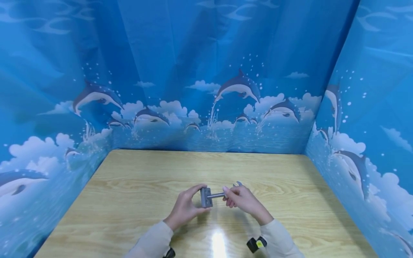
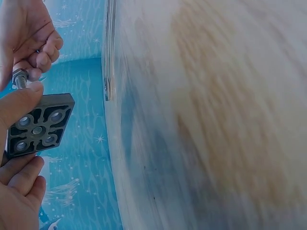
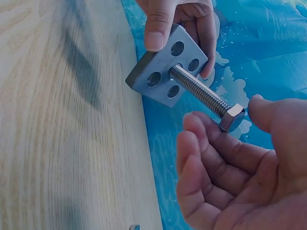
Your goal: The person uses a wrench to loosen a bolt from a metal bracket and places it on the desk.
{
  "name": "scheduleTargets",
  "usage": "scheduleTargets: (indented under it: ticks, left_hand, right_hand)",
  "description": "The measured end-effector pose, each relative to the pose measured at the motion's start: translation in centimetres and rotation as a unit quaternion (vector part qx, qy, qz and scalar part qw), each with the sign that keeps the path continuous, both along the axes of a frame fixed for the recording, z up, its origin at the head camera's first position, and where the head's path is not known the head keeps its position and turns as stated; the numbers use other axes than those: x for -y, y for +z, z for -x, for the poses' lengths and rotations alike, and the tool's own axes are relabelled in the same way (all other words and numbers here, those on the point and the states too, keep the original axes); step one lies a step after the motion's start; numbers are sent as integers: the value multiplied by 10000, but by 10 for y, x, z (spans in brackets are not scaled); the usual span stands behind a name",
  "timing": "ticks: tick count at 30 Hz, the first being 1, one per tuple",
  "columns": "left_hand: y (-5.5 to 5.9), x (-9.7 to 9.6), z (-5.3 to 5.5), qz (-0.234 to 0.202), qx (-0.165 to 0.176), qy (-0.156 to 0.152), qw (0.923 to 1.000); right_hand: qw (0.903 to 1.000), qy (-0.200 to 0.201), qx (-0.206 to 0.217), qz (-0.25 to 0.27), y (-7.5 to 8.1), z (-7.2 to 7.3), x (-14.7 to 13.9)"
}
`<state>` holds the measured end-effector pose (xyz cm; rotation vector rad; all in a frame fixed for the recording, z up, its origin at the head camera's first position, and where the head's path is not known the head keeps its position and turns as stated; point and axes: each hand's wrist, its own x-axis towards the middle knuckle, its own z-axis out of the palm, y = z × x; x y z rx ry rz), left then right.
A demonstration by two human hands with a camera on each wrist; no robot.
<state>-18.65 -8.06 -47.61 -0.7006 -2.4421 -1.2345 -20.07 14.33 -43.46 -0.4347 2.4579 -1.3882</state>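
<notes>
My left hand [image 1: 185, 208] grips a square grey metal plate [image 3: 168, 67] by its edges, thumb on one side and fingers on the other. The plate has a hole near each corner, and its ribbed back shows in the left wrist view. From its middle sticks a long threaded hex bolt [image 3: 201, 91], pointing towards my right hand [image 1: 242, 200]. Curled fingers of that hand lie around the bolt's head, with the thumb close over it in the right wrist view. Both hands hold these parts above the table.
Behind the right hand, the open jaw end of a wrench [image 1: 237, 184] shows on the wood-grain table [image 1: 145, 172]. Blue curtains [image 1: 180, 46] printed with dolphins and clouds enclose the table's back and sides.
</notes>
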Motion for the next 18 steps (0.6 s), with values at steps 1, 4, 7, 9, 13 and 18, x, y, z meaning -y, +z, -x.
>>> scheduleTargets:
  ticks: [1,4,7,9,13,18]
  left_hand:
    - [0,0,0,8,-23,-20,10000]
    - [-1,-1,-1,-30,-90,-100,9999]
    - [-2,-1,0,-28,-122,-128,9998]
    - [-3,0,0,-19,-91,-113,9999]
    - [-2,0,-1,-73,127,-77,9999]
    - [2,1,-1,-122,304,-77,9994]
  right_hand:
    - [10000,-3,-11,-12,0,0,0]
    - [10000,-14,-66,-52,1,0,0]
    - [9997,2,-206,-103,1,-1,0]
    - [9989,21,-431,-201,1,-1,-1]
    - [9952,-6,-960,-208,6,-4,1]
    - [9937,-118,-1113,76,3,-2,0]
